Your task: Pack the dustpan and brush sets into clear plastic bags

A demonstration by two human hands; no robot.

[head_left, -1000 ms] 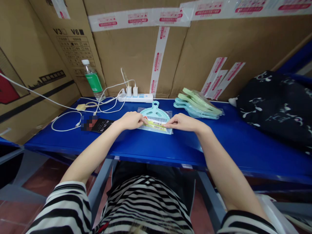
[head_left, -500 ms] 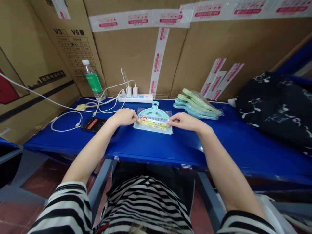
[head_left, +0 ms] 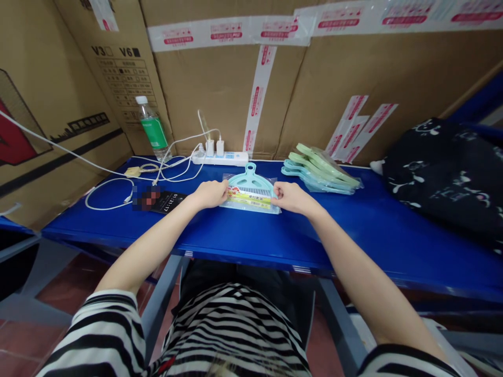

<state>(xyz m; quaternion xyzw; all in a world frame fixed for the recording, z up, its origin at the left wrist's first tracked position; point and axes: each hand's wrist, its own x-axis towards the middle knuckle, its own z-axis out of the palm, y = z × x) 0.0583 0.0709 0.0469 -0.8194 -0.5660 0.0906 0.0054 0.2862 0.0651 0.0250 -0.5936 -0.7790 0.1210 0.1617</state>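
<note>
A light blue mini dustpan and brush set [head_left: 251, 180] lies in a clear plastic bag on the blue table, its looped handle pointing away from me. Across its middle runs a yellow printed label [head_left: 251, 197]. My left hand [head_left: 212, 193] is closed on the bag's left edge, fingers curled. At the opposite edge, my right hand [head_left: 290, 197] pinches the bag between thumb and fingers. To the right behind it rests a pile of similar bagged sets [head_left: 320, 170], light green above light blue.
A phone [head_left: 167, 201] with a lit clock lies left of my left arm. Behind stand a power strip [head_left: 228, 158] with chargers and cables, and a water bottle [head_left: 153, 131]. A black patterned cloth item [head_left: 444, 178] sits at the right. Cardboard [head_left: 220, 78] walls the back.
Both hands have curled more tightly on the bag's edges. My left hand sits slightly farther right. The phone screen now shows a clock, and the whole view has shifted a little.
</note>
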